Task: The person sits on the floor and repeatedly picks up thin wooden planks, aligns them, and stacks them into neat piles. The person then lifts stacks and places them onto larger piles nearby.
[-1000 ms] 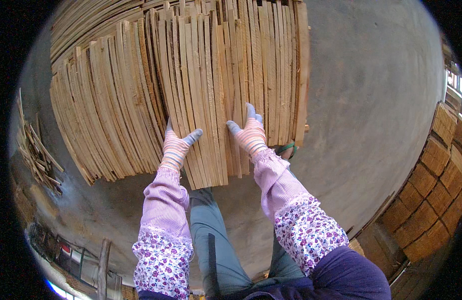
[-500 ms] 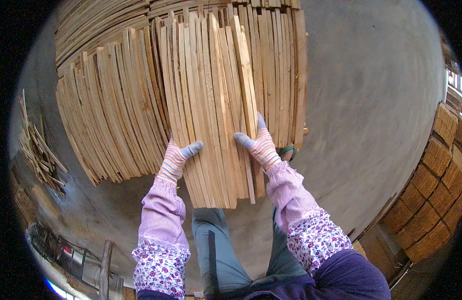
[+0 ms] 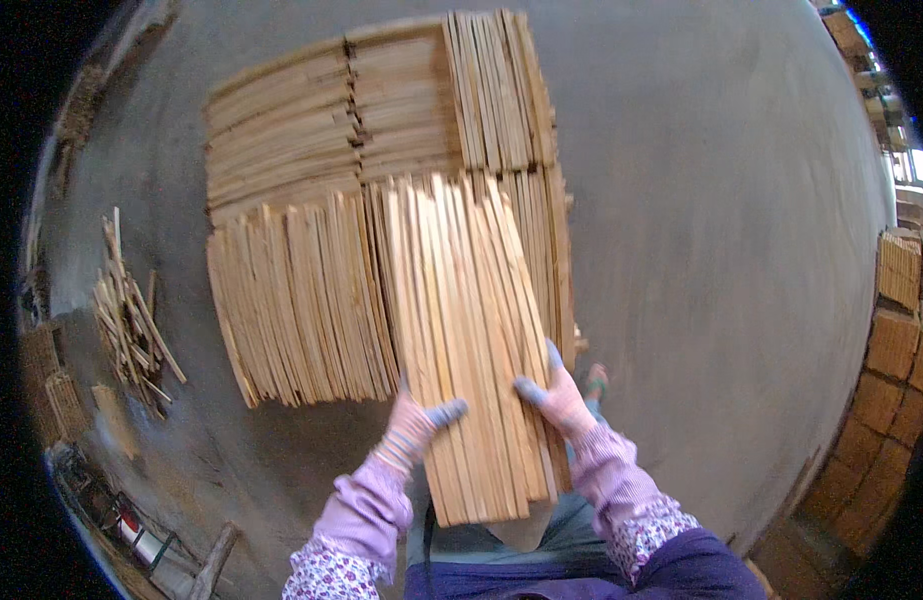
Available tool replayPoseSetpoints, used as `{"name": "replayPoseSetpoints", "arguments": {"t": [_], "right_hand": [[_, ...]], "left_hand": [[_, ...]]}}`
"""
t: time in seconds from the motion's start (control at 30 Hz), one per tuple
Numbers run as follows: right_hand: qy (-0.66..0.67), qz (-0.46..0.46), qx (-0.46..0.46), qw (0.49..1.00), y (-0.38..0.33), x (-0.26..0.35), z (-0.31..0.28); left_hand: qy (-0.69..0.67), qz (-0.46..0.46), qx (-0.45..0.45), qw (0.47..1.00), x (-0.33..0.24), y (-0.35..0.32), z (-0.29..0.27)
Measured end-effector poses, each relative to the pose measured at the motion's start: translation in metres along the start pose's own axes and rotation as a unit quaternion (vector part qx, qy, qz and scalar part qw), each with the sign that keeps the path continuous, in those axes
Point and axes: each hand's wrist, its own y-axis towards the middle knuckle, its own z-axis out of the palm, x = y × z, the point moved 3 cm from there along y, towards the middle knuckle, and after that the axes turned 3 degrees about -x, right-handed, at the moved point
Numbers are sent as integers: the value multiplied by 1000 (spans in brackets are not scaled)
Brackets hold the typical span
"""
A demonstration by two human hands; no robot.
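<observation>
Between my two gloved hands is a bundle of long, thin wooden strips (image 3: 471, 400), pressed together side by side. My left hand (image 3: 413, 425) grips its left edge, with the grey-blue thumb lying over the top. On the right edge my right hand (image 3: 559, 400) squeezes in the same way, thumb on top. The fingers under the bundle are hidden. Its near end hangs above my legs; the far end overlaps the stack of strips (image 3: 296, 300) behind it. I cannot tell whether the far end touches that stack.
Crosswise strips (image 3: 276, 125) lie in layers at the stack's far left, and upright-running strips (image 3: 496, 90) at its far right. Loose thin sticks (image 3: 131, 320) are heaped on the concrete floor (image 3: 701, 250) to the left. Brown bundled stacks (image 3: 876, 400) line the right side.
The bundle has come back toward my body with both hands still on it, and its strips now sit closer together. My view has shifted, showing more of the stack's far side.
</observation>
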Motion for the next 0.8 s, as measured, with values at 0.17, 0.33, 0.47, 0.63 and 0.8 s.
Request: {"name": "replayPoseSetpoints", "arguments": {"t": [0.17, 0.33, 0.47, 0.63, 0.8], "right_hand": [[2, -61, 52, 997, -35, 62, -122], [29, -81, 27, 996, -52, 171, -288], [7, -131, 15, 991, -67, 230, -429], [16, -210, -11, 978, -72, 317, -539], [-53, -262, 9, 964, -27, 434, -562]], "left_hand": [[-13, 57, -23, 998, -34, -51, 134], [19, 44, 2, 999, -74, -67, 317], [62, 30, 38, 997, -88, -65, 461], [32, 119, 75, 989, -154, -57, 587], [21, 183, 56, 981, -259, -53, 630]]}}
